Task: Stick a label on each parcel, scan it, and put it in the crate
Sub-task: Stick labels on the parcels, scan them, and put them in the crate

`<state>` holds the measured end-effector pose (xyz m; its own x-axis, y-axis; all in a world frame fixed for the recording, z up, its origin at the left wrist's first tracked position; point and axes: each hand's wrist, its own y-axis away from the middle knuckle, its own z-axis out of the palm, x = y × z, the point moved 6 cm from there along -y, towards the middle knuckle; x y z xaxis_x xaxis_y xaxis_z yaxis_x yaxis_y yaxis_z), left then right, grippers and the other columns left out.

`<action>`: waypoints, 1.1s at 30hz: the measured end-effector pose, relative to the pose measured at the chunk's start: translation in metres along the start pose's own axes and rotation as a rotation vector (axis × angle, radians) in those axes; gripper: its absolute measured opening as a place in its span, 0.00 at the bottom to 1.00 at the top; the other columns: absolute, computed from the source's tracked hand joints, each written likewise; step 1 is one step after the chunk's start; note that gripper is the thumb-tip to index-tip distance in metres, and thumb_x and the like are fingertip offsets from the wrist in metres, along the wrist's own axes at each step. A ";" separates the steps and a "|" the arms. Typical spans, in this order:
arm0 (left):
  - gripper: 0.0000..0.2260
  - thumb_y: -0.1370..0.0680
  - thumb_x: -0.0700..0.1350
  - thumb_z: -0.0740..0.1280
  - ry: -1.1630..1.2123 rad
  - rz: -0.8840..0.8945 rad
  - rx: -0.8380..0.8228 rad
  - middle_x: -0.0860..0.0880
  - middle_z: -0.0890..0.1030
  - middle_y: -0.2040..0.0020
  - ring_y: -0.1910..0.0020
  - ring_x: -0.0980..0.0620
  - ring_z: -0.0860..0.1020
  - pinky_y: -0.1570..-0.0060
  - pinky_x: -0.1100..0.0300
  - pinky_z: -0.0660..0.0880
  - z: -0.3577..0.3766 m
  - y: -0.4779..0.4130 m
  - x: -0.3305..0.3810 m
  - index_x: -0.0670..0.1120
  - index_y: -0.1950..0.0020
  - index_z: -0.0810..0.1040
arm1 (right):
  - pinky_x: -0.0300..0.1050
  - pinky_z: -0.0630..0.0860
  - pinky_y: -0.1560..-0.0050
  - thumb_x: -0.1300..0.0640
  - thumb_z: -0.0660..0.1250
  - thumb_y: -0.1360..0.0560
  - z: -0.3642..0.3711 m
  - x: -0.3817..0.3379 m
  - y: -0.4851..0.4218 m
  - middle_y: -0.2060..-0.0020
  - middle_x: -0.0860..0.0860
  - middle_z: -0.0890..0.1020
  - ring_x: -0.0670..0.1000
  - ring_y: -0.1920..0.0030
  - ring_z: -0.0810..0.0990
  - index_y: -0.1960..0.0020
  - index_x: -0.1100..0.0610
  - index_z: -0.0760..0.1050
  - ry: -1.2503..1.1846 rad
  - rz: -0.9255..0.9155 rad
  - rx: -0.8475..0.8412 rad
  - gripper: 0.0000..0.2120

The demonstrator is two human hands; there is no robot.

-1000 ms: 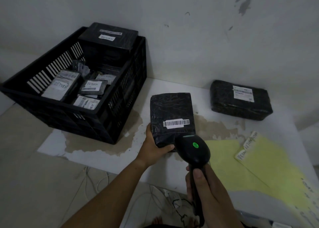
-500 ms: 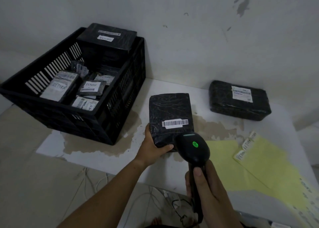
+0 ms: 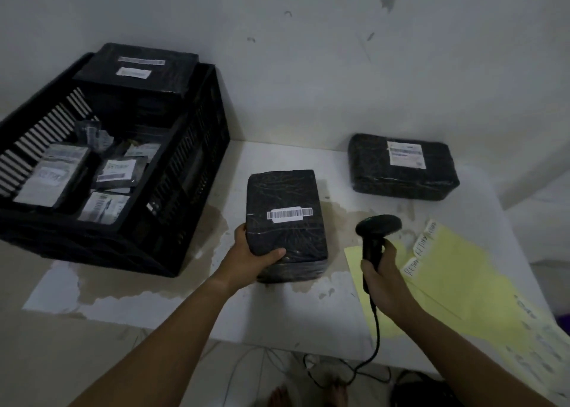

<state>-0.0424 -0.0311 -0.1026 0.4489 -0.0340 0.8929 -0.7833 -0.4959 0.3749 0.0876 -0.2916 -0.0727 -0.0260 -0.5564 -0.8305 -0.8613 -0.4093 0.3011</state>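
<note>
The crate (image 3: 92, 246) ran off the left edge. The left grip (image 3: 249, 255) hid its fingers under the parcel (image 3: 285, 191). The far label (image 3: 405, 154) was too blurred to read. The right grip (image 3: 385, 271) covered the handle of the scanner (image 3: 379, 223).

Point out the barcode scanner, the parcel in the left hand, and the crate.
barcode scanner (image 3: 378, 225), head view, on its black head.
held parcel (image 3: 285, 191), head view, on the far part of its top face.
crate (image 3: 197, 191), head view, on its slatted right-hand wall.
</note>
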 end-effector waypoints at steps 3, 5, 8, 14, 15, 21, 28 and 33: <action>0.46 0.31 0.55 0.80 -0.003 -0.016 -0.009 0.56 0.74 0.32 0.35 0.55 0.76 0.32 0.50 0.75 0.002 -0.001 -0.002 0.55 0.22 0.54 | 0.46 0.71 0.61 0.64 0.57 0.19 0.012 0.028 -0.034 0.52 0.58 0.74 0.52 0.60 0.74 0.26 0.60 0.55 0.070 0.019 -0.055 0.23; 0.45 0.30 0.55 0.79 -0.007 -0.023 -0.015 0.58 0.73 0.31 0.35 0.57 0.76 0.33 0.52 0.75 0.002 0.000 -0.002 0.55 0.22 0.54 | 0.47 0.72 0.53 0.63 0.59 0.19 0.024 0.042 -0.054 0.44 0.59 0.74 0.54 0.51 0.76 0.24 0.60 0.54 0.106 0.011 -0.086 0.26; 0.43 0.28 0.52 0.78 -0.041 -0.030 0.000 0.62 0.73 0.33 0.37 0.64 0.75 0.35 0.56 0.75 0.005 0.001 -0.001 0.55 0.22 0.54 | 0.53 0.75 0.48 0.62 0.62 0.20 0.045 0.061 -0.075 0.41 0.61 0.74 0.59 0.46 0.76 0.23 0.59 0.54 0.165 0.004 -0.134 0.28; 0.45 0.31 0.59 0.80 -0.100 -0.008 0.044 0.63 0.76 0.33 0.36 0.64 0.77 0.35 0.55 0.76 0.001 0.008 0.002 0.57 0.21 0.58 | 0.55 0.73 0.43 0.51 0.63 0.20 0.061 0.076 -0.078 0.34 0.58 0.71 0.62 0.39 0.71 0.22 0.58 0.56 0.558 -0.080 -0.133 0.30; 0.45 0.32 0.60 0.80 -0.109 -0.011 0.046 0.63 0.76 0.33 0.36 0.64 0.77 0.35 0.55 0.76 0.000 0.009 0.002 0.58 0.21 0.58 | 0.54 0.72 0.43 0.49 0.63 0.20 0.060 0.077 -0.078 0.34 0.57 0.70 0.61 0.38 0.71 0.23 0.57 0.57 0.595 -0.088 -0.139 0.30; 0.41 0.29 0.51 0.78 -0.219 0.040 0.044 0.64 0.75 0.31 0.36 0.68 0.75 0.34 0.59 0.75 0.002 0.011 0.023 0.58 0.21 0.59 | 0.54 0.69 0.36 0.45 0.62 0.21 0.035 0.083 -0.069 0.27 0.55 0.64 0.60 0.32 0.66 0.21 0.56 0.53 0.545 -0.133 -0.208 0.34; 0.40 0.22 0.54 0.71 -0.649 0.427 0.216 0.51 0.55 0.17 0.18 0.51 0.55 0.22 0.43 0.60 0.037 0.030 0.077 0.50 0.17 0.53 | 0.48 0.68 0.37 0.56 0.68 0.23 -0.066 0.128 -0.047 0.33 0.53 0.73 0.56 0.35 0.72 0.28 0.55 0.68 0.377 -0.219 0.006 0.24; 0.29 0.21 0.50 0.67 -0.765 0.750 -0.091 0.49 0.59 0.18 0.17 0.48 0.53 0.20 0.44 0.55 0.176 0.045 0.098 0.47 0.21 0.65 | 0.55 0.73 0.38 0.63 0.69 0.26 -0.118 0.169 -0.074 0.38 0.57 0.76 0.60 0.40 0.76 0.31 0.60 0.71 0.327 -0.083 0.136 0.23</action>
<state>0.0423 -0.2093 -0.0418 -0.0341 -0.8522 0.5221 -0.9857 -0.0574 -0.1582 0.2072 -0.4410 -0.1804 0.1920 -0.7360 -0.6492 -0.9137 -0.3755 0.1555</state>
